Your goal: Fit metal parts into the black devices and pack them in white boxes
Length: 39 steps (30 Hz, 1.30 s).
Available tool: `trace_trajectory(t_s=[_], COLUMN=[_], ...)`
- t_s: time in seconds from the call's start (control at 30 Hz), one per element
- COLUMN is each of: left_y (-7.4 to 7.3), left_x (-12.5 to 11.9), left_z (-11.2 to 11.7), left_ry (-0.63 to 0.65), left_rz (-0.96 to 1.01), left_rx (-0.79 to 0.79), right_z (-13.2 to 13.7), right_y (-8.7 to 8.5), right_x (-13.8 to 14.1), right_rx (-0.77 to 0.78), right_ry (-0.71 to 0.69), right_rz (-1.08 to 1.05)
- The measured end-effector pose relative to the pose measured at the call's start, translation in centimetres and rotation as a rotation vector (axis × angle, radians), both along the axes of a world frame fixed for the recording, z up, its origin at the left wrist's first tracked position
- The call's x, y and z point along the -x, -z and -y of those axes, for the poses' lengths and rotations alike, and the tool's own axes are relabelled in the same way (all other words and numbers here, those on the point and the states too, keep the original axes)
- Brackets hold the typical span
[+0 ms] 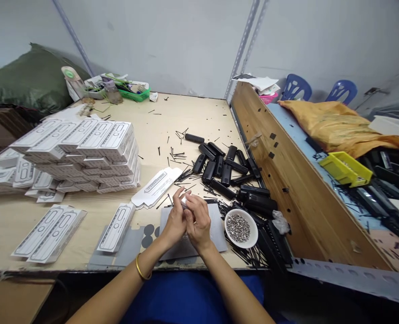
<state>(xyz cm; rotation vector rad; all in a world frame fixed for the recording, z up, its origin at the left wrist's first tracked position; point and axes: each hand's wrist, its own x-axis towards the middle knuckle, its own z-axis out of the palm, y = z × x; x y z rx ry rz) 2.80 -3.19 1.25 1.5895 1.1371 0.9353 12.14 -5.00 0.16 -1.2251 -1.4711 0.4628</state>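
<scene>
White card fills the left side. Dial centred on the hands, 12 towards the wall.

10 o'clock: carton stack (pixel 84 162), several layers high, on the counter (pixel 199 112); those facing me look closed. 9 o'clock, far out: carton pair (pixel 54 236), side by side. Nearer in, also 9: single carton (pixel 116 228), lying partly over a grey mat (pixel 132 246). Between 10 and 11: flat cartons (pixel 157 186), piled near the left hand.

Centre: left hand (pixel 175 220) and right hand (pixel 199 220) meet above a grey sheet (pixel 217 229). Fingers of both bent together, pinched round a small pale piece (pixel 184 202); mostly covered, identity cannot be told.

1 o'clock: loose black cases (pixel 225 174), heaped. 3 to 4: white bowl (pixel 254 231) of shiny metal parts (pixel 239 228), thin black strips (pixel 249 256) strewn below it.

Progress, judged: well along. The stack reads as finished work; flat cartons, loose cases and metal parts look like stock remaining. Carton contents unseen, so unverified.

Labels: cartons carry a line drawing, a long rounded outline enclosing an oval and a circle. Flat cartons add small print, too fine to read. No brand legible.
</scene>
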Motion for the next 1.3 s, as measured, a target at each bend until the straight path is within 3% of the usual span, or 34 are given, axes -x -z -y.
trace_trajectory(t_s=[0.13, 0.23, 0.33, 0.43, 0.5, 0.6, 0.77, 0.83, 0.9, 0.97, 1.0, 1.1, 1.2, 1.3], left_y=[-1.2, -1.3, 0.4, 2.7, 3.5, 3.4, 4.1, 4.7, 4.9, 4.5, 4.2, 3.4, 3.2, 3.5], left_x=[1.4, 4.8, 9.2, 12.5, 14.0, 16.7, 23.9, 25.2, 23.5, 18.7, 15.2, 3.2, -6.8, -11.5], left_z=[-0.1, 0.0, 0.4, 0.9, 1.3, 1.5, 1.2, 0.5, -0.6, -2.2, -3.2, -6.1, -8.8, -11.1], left_ry=[-0.049, -0.160, -0.334, -0.426, -0.396, -0.390, -0.561, -0.638, -0.682, -0.622, -0.539, -0.014, 0.203, 0.236], left_rz=[-0.226, -0.555, -0.957, -1.238, -1.264, -1.258, -1.269, -1.264, -1.203, -1.029, -0.881, -0.309, -0.172, -0.138], left_rx=[0.048, 0.122, 0.014, 0.091, 0.177, 0.211, 0.220, 0.171, 0.030, -0.123, -0.160, -0.174, -0.203, -0.171], right_z=[1.1, 1.5, 1.4, 1.2, 1.1, 1.2, 2.2, 3.1, 4.2, 5.0, 5.3, 5.6, 5.4, 5.5], right_y=[0.4, 0.2, 0.1, 0.3, 0.5, 0.9, 0.8, 0.6, 0.8, 1.7, 2.3, 4.1, 4.9, 4.4], right_x=[-0.4, -1.7, -2.9, -3.3, -3.2, -3.9, -8.6, -11.1, -13.2, -14.5, -14.9, -15.1, -15.0, -14.9], right_rx=[0.139, 0.306, 0.430, 0.520, 0.545, 0.542, 0.503, 0.524, 0.613, 0.721, 0.761, 0.791, 0.713, 0.621], right_ry=[-0.068, -0.020, 0.053, 0.041, 0.019, 0.030, 0.182, 0.272, 0.307, 0.282, 0.263, 0.252, 0.272, 0.307], right_rz=[-0.140, -0.311, -0.325, -0.306, -0.301, -0.297, -0.301, -0.215, -0.040, 0.182, 0.283, 0.453, 0.408, 0.119])
